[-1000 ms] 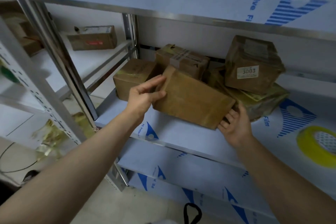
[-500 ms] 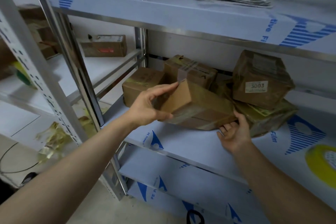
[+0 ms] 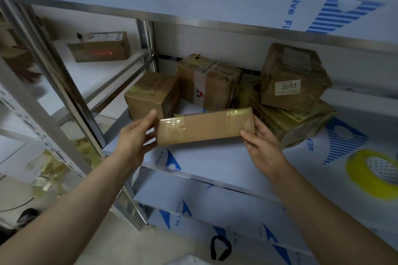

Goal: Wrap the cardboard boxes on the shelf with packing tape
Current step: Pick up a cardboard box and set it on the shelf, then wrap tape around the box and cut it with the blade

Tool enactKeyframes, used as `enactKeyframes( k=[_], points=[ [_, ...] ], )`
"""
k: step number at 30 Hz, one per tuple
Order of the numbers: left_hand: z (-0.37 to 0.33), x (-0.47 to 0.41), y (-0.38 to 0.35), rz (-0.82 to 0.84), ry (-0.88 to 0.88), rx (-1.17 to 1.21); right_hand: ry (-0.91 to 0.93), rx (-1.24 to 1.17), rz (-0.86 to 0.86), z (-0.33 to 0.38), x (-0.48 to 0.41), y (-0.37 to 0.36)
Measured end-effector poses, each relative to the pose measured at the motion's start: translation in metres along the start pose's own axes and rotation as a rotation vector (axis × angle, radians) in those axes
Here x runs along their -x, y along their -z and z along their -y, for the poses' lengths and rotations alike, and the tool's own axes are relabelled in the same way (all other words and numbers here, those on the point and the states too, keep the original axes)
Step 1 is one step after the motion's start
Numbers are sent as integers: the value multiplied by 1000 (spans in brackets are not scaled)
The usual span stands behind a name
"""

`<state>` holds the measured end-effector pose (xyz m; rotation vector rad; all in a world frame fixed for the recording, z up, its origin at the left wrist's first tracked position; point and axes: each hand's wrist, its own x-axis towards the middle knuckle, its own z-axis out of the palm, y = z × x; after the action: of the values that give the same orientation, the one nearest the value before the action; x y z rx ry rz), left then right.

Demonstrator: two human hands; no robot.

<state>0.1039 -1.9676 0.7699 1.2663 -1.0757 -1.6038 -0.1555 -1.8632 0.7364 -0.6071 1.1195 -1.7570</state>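
Shelf (image 3: 215, 157) in printed film (image 3: 336, 142), maybe steel.

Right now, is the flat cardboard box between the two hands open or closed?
Closed: the flat cardboard box shows no lifted flap, and glossy yellowish tape crosses both its ends.

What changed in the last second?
The left hand and right hand, gripping its ends, turned the flat box from broad face showing to narrow edge showing and drew it away from the other boxes. Those and the tape roll stayed put.
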Motion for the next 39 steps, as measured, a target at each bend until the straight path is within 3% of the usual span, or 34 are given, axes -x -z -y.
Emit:
enactKeyframes(
  k=[4, 8, 14, 21, 27, 30, 33, 36, 39],
  points=[
    [5, -1, -3, -42, 25, 55, -50, 56, -9, 1, 5, 9],
    [16, 0, 3, 40, 6, 155, -110, 75, -95, -3, 17, 18],
    [25, -5, 8, 234, -52, -21, -85, 163, -190, -13, 20, 27],
    [33, -11, 9, 289, -103, -98, -76, 194, -220, -15, 18, 26],
    [48, -4, -4, 248, -47, -365, 3, 570, -315, -12, 23, 16],
    [55, -4, -14, 176, -5, -413, 228, 1029, -320, -20, 26, 10],
    [56, -6, -19, 120, 43, -404, 469, 1263, -127, -33, 29, -5],
    [56, -3, -24, 87, 42, -339, 484, 1305, 214, -47, 32, -36],
    [56, -6, -31, 121, -48, -400, 500, 1451, 331, -64, 29, -51]
  ],
)
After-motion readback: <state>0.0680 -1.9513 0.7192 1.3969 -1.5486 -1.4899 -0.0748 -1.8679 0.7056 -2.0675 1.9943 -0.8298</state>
